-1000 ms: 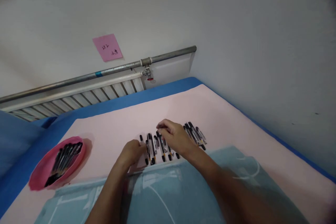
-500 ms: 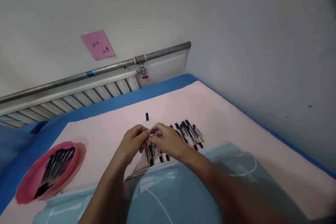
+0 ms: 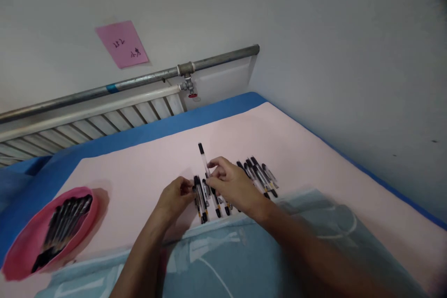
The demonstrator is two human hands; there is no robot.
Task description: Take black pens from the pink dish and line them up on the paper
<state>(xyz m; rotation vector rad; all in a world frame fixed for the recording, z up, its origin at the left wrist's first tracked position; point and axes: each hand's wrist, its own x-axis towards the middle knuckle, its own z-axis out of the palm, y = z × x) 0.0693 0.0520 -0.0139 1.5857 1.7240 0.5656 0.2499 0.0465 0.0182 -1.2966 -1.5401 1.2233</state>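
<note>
Pinching a pen, right grip below its black end, hold of left grip unclear

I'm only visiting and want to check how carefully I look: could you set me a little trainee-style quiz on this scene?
1. True or false: the pink basket has pens in it.
2. Which hand is nearest the pen reaching farthest up the picture?
3. Fill in: the pink note is above a metal ____.

Key: 1. True. 2. The right hand. 3. Pipe.
</note>
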